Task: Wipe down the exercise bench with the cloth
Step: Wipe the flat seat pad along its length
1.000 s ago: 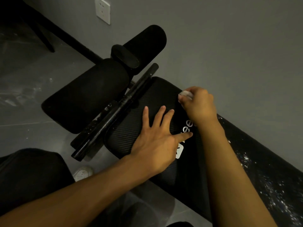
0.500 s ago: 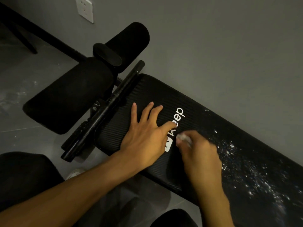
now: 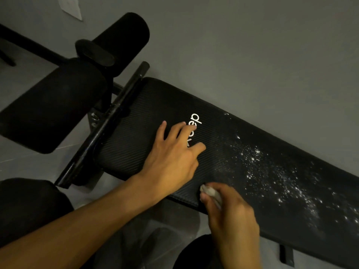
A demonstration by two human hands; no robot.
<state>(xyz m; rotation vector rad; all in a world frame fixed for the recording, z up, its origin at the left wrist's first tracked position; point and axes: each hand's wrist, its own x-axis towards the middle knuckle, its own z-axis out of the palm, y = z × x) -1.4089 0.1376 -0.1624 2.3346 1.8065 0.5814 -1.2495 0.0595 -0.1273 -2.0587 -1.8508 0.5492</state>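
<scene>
The small pale cloth is bunched in the right hand, whose fingers are closed around it, pressed on the near edge of the black exercise bench pad. The left hand lies flat with fingers spread apart on the pad beside the white logo. White specks dust the pad toward its right end.

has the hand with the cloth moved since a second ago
Yes. The right hand with the cloth has come from the far edge beyond the white logo to the bench pad's near edge.
</scene>
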